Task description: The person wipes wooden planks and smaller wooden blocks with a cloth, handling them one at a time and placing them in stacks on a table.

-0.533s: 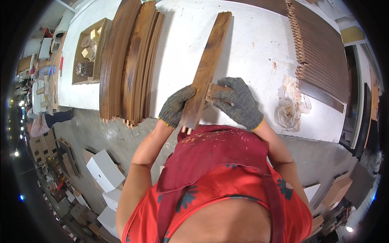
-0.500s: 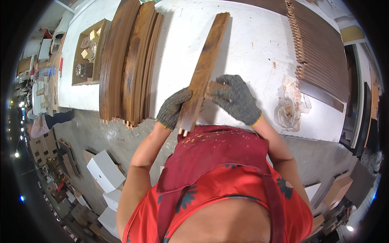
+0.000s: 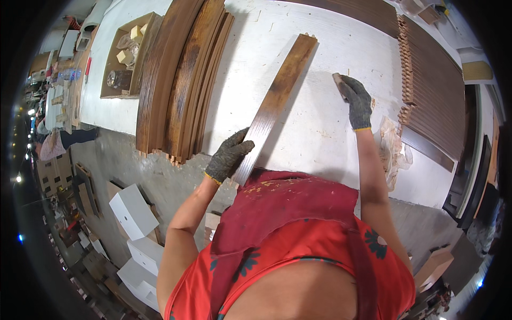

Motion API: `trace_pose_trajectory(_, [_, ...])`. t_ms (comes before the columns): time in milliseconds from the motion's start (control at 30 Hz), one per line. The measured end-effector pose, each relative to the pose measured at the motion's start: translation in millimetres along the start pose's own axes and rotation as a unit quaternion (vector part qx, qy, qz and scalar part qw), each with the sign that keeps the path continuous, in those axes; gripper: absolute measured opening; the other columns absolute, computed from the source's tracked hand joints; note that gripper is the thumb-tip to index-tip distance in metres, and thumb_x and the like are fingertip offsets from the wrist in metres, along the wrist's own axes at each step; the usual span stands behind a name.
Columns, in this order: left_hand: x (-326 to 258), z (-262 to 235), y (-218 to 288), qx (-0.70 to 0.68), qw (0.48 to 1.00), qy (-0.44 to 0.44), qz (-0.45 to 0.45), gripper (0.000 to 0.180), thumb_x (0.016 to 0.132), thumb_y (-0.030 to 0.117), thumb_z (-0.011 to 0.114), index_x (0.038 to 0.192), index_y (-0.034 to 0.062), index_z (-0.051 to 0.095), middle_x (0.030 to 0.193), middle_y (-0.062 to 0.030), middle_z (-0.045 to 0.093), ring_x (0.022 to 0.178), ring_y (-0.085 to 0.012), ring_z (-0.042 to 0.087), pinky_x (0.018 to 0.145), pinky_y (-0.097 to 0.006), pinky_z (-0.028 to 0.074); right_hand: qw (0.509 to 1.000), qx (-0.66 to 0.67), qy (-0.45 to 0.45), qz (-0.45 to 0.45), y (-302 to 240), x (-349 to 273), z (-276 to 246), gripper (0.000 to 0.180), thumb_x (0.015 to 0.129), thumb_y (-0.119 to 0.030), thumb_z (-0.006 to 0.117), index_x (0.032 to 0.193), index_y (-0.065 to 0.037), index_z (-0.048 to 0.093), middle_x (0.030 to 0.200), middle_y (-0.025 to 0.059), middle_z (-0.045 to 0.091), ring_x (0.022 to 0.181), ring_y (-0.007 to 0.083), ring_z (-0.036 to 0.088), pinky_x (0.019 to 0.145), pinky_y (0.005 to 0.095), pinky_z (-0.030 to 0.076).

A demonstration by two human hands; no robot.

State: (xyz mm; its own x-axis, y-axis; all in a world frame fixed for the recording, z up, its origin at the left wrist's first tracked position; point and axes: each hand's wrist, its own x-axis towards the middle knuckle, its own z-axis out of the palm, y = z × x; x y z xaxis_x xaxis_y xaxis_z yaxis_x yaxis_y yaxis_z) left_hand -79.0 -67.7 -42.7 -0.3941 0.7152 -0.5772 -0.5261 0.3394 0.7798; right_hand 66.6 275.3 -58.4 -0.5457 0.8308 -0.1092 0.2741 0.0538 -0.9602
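A long brown-stained wooden slat (image 3: 278, 96) slants over the white tabletop, its far end showing small dowel pegs and its near end against my apron. Gloved in dark grey knit, my left hand (image 3: 230, 156) is closed around the slat's near part. The stain is patchy, dark toward the far half and shiny near the hand. Off to the right, clear of the slat, my gloved right hand (image 3: 356, 104) pinches a small brownish pad (image 3: 340, 85); whether it is sponge or cloth cannot be made out.
Stacked brown slats (image 3: 184, 80) stand left of my work. Beyond them a cardboard box (image 3: 118, 97) holds pale sponge blocks and a jar. At right lie a stained, crumpled plastic bag (image 3: 390, 152) and a long row of dark slats (image 3: 432, 80) with pegged ends.
My right hand has left the slat's side and moved right and farther away with the pad. The slat has tilted, with its broad face now up and pegs visible at the far end.
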Motion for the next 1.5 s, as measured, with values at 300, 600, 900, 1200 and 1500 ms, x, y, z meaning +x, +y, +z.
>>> trace_pose_trajectory(300, [26.7,12.7,-14.4,0.366,0.881,0.148,0.26,0.074,0.073,0.012,0.08,0.139,0.0047,0.045,0.127,-0.0181,0.051,0.108,-0.0281,0.056,0.091,-0.038,0.049,0.961,-0.145,0.039,-0.231,59.5,-11.4,-0.8,0.032,0.076,-0.016,0.079,0.105,-0.007,0.071,0.108,0.0086,0.065,0.098,0.0202,0.061,0.088,0.0326,0.05])
trace_pose_trajectory(600, [53.2,12.6,-5.2,0.512,0.789,0.207,0.268,0.089,0.059,0.029,0.087,0.136,0.0067,0.048,0.114,-0.0164,0.058,0.104,-0.0329,0.056,0.091,-0.044,0.046,0.939,-0.213,0.035,-0.266,56.6,-10.9,0.3,0.036,0.073,-0.02,0.08,0.107,-0.012,0.07,0.11,0.0097,0.065,0.104,0.0285,0.059,0.092,0.0388,0.047])
trace_pose_trajectory(900, [-20.6,-4.4,86.7,0.271,0.873,0.261,0.31,0.058,0.07,-0.006,0.077,0.123,0.0091,0.061,0.124,-0.0057,0.051,0.113,-0.0189,0.054,0.095,-0.03,0.05,0.939,-0.215,0.045,-0.265,63.7,-12.9,2.5,0.037,0.072,-0.018,0.081,0.106,-0.01,0.07,0.11,0.0115,0.065,0.104,0.0302,0.059,0.093,0.0404,0.046])
trace_pose_trajectory(1200, [1.6,-63.3,123.4,0.634,0.577,0.375,0.352,0.057,0.059,0.003,0.081,0.114,0.0118,0.067,0.116,-0.0128,0.058,0.108,-0.0326,0.055,0.095,-0.04,0.047,0.951,-0.187,0.03,-0.245,64.3,-13.2,1.1,0.035,0.074,-0.013,0.08,0.107,-0.01,0.07,0.111,0.01,0.064,0.105,0.026,0.059,0.093,0.0368,0.048])
trace_pose_trajectory(1500, [6.5,-78.2,120.7,0.634,0.59,0.313,0.39,0.043,0.07,0.002,0.072,0.111,0.0155,0.069,0.122,-0.0112,0.059,0.113,-0.0315,0.052,0.097,-0.04,0.044,0.943,-0.199,0.019,-0.267,65.7,-12.7,2.8,0.037,0.074,-0.012,0.079,0.11,-0.011,0.069,0.113,0.0097,0.064,0.107,0.0259,0.059,0.094,0.0371,0.047])
